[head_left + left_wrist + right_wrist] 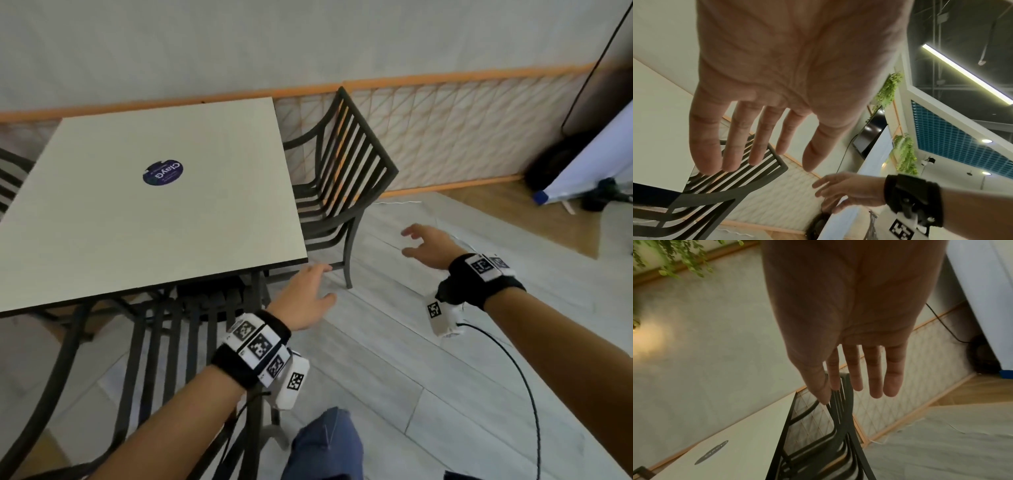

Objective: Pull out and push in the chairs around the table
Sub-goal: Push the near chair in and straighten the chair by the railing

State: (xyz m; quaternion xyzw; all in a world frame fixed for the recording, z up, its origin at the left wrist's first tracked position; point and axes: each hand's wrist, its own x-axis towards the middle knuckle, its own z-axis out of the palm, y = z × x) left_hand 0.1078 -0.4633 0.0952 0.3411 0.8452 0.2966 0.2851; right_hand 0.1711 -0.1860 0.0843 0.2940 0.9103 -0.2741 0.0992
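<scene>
A square off-white table (pixel 102 222) with a round dark sticker stands at the left. A black slatted metal chair (pixel 346 164) stands at its right side, seat partly under the top; it also shows as the chair (pixel 748 168) and the chair (pixel 836 426). Another black chair (pixel 164 342) is tucked in at the near side below my left arm. My left hand (pixel 308 294) hovers with fingers spread near the table's near right corner, holding nothing. My right hand (pixel 424 245) floats in the air right of the side chair, fingers straight, apart from it.
A third dark chair (pixel 10 178) peeks out at the table's far left. A wall with orange trim and patterned lower panel (pixel 462 130) runs behind. A black base and white board (pixel 589 164) stand at the right. Pale floor (pixel 445 377) lies open before me.
</scene>
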